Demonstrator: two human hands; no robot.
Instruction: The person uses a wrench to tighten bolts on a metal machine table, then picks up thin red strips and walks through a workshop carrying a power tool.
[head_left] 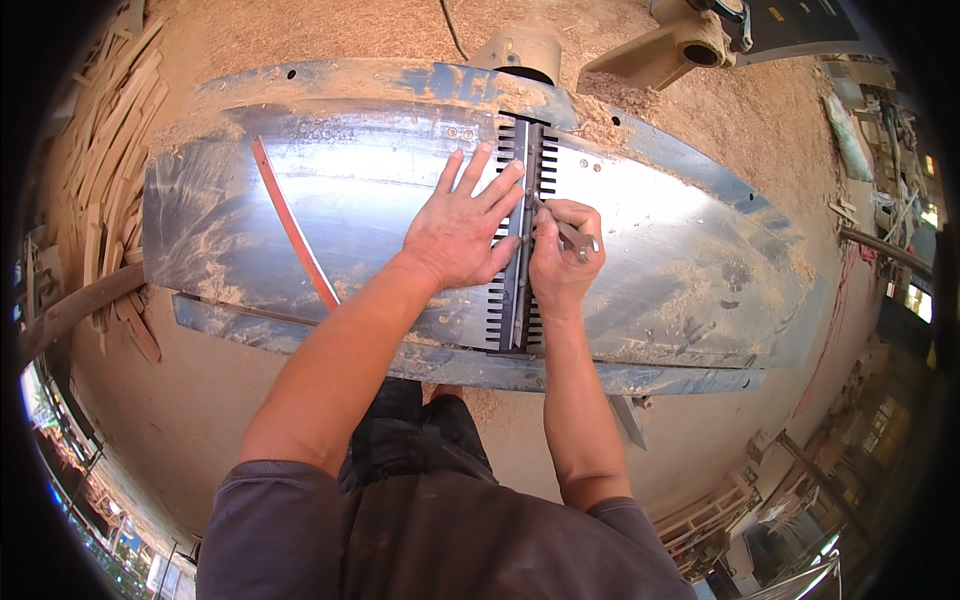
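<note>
A long metal machine table point(660, 270) lies in front of me, split by a slot with comb-like teeth. In the slot runs a dark cutter head point(517, 300) with a bar along it. My left hand point(465, 220) rests with spread fingers on the table just left of the slot, fingertips and thumb reaching the cutter head's edge. My right hand point(565, 255) is closed round a metal wrench point(583, 246), whose open jaw sticks out beside the palm. Its other end is at the cutter head, mostly hidden by my fingers. A red strip with a shiny edge point(290, 220) lies slantwise on the left of the table.
Sawdust point(330, 35) covers the floor beyond the table and dusts its surface. Wood offcuts point(115, 150) are piled at the far left. A tan machine part point(665, 45) stands behind the table at the right. A dark bar point(85, 310) extends from the table's left end.
</note>
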